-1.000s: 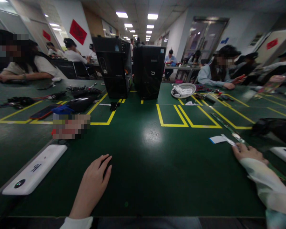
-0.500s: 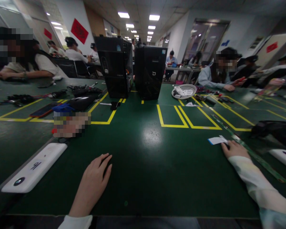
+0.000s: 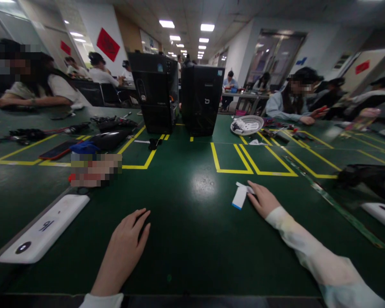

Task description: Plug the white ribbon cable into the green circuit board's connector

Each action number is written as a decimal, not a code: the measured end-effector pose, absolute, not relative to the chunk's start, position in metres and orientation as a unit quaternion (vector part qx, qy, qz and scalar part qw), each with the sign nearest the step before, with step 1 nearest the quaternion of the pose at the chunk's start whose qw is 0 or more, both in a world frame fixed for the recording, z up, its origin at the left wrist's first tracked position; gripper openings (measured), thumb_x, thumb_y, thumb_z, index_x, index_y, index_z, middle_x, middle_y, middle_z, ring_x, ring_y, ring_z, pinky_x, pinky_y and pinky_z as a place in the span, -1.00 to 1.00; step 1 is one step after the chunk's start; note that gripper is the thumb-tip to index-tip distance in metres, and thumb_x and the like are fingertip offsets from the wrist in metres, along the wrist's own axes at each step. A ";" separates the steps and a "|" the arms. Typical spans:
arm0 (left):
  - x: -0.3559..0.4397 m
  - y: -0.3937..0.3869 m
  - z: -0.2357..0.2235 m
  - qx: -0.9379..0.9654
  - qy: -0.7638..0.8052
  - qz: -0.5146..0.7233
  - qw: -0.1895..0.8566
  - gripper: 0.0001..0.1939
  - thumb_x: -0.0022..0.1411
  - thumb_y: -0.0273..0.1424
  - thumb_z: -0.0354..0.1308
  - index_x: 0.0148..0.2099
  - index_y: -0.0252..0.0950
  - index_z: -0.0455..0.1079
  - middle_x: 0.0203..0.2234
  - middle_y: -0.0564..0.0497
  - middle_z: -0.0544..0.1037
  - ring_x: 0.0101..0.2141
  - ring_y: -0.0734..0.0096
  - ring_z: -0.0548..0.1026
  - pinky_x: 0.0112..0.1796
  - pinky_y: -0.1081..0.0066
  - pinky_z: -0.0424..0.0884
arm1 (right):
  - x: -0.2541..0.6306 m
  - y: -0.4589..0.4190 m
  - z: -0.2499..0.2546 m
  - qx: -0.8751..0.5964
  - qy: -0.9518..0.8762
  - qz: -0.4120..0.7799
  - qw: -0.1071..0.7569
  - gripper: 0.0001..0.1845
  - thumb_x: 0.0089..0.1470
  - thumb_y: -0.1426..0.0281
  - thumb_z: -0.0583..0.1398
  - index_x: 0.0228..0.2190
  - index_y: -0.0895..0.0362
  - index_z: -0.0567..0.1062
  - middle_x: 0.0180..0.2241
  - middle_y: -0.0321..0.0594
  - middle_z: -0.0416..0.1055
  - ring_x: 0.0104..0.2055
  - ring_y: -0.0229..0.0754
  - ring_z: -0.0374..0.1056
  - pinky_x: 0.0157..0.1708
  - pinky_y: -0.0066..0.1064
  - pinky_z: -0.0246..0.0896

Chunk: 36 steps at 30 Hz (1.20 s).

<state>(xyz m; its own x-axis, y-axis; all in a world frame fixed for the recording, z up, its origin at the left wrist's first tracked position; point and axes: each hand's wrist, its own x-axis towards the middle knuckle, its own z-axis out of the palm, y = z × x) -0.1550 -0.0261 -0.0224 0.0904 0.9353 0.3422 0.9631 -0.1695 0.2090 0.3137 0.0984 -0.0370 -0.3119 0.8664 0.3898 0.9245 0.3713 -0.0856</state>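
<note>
Left of green strip (image 3: pixel 356 220): white ribbon (image 3: pixel 239 197) in R hand (image 3: pixel 265 200)

Your R thumb & fingers pinch ribbon's end, blue tip twd you. Your L hand (image 3: pixel 126 231), farther L of strip, is relaxed, palm down, fingers loose.

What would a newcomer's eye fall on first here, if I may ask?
Two black computer towers probably draw the eye first, upright at the far middle of the green table. Nearer, right of centre, the right hand holds a blue-ended white strip.
</note>
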 end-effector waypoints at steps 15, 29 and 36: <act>-0.152 -0.027 -0.020 -0.731 -0.647 -0.215 0.032 -0.53 0.34 -0.20 -0.12 0.12 -0.31 0.39 0.05 -0.19 0.46 0.06 0.09 0.40 0.07 0.04 0.34 | 0.088 0.026 -0.002 -0.323 -0.933 0.109 0.113 -0.37 0.25 0.08 0.00 0.21 0.17 0.25 0.30 0.05 0.07 0.34 0.09 -0.08 0.26 0.00 -0.10; -0.155 -0.026 -0.024 -0.731 -0.648 -0.211 0.030 -0.52 0.33 -0.19 -0.10 0.13 -0.32 0.40 0.05 -0.20 0.46 0.06 0.06 0.41 0.08 0.05 0.34 | 0.093 0.012 -0.008 -0.293 -0.940 0.110 0.139 -0.24 0.19 0.03 0.06 0.31 0.06 0.05 0.39 0.02 -0.29 0.40 0.10 -0.33 0.28 0.11 -0.24; -0.155 -0.028 -0.021 -0.726 -0.660 -0.192 0.016 -0.49 0.33 -0.16 -0.13 0.14 -0.31 0.39 0.07 -0.20 0.45 0.07 0.05 0.41 0.06 0.01 0.36 | 0.183 0.099 -0.021 -0.459 -0.856 -0.055 0.232 -0.38 0.23 0.15 0.02 0.25 0.12 0.18 0.31 0.05 -0.01 0.36 0.12 -0.14 0.23 0.14 -0.11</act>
<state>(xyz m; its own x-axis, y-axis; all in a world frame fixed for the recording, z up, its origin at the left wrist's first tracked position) -0.1548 -0.0275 -0.0207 0.0543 0.9523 0.3002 0.9644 -0.1279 0.2314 0.1828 0.0989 -0.0215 -0.4714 0.7600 0.4474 0.8109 0.5730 -0.1188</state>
